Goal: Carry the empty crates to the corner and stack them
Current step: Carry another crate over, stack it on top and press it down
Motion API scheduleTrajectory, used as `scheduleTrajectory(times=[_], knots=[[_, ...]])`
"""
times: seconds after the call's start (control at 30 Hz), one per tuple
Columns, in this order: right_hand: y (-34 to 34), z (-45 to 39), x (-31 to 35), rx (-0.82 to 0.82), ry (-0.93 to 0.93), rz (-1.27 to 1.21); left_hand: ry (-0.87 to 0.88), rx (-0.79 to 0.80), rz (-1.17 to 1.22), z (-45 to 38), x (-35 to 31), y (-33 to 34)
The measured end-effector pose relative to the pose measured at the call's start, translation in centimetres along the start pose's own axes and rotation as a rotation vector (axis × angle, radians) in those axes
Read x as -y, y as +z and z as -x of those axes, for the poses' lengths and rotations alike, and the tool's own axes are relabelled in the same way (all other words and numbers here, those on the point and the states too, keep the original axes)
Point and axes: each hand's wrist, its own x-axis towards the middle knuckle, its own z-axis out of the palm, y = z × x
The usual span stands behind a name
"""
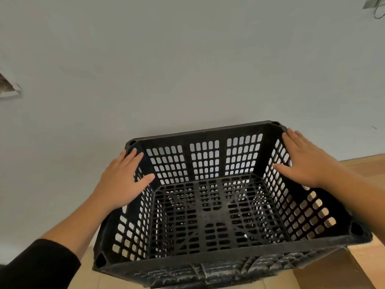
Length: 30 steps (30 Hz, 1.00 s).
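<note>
Black slotted crate (218, 205) is right up against the pale wall (166, 59), far rim close to or touching it, can't tell which. It's empty inside, open top facing up, lattice floor and walls showing the wall and wood floor (362, 170) through the slots. Crate sits a bit rotated, right far corner further back than the left. Below its near edge there's more dark ribbed plastic (208, 274), looks like another crate under it, but the view cuts off so not sure. Left hand (123, 182) lies flat on the left rim, fingers straight and together pointing at the wall, thumb dropped over the inside of the left wall; gripping nothing, just resting or pressing. Right hand (306, 161) same on the right rim: fingers extended along the top edge, thumb angled inward over the slotted side wall, palm down, no curl round anything. Left forearm is bare with a black sleeve (37, 265) pushed up at bottom left. Small grey fixture (8, 86) on the wall at the left edge, another bit with a wire (375, 5) top right.
</note>
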Motion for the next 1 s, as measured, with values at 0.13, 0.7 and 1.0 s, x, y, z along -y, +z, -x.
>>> scheduleTrajectory(times=[0.13, 0.7, 1.0], knots=[[-0.3, 0.3, 0.2, 0.002, 0.011, -0.01, 0.006, 0.006, -0.046, 0.3, -0.1, 0.0], [-3.5, -5.1, 13.2, -0.03, -0.226, -0.074, 0.127, 0.052, -0.005, -5.1, -9.0, -2.7], [-0.3, -7.7, 16.5, -0.004, -0.152, -0.011, 0.117, 0.048, 0.04, -8.5, -14.0, 0.4]])
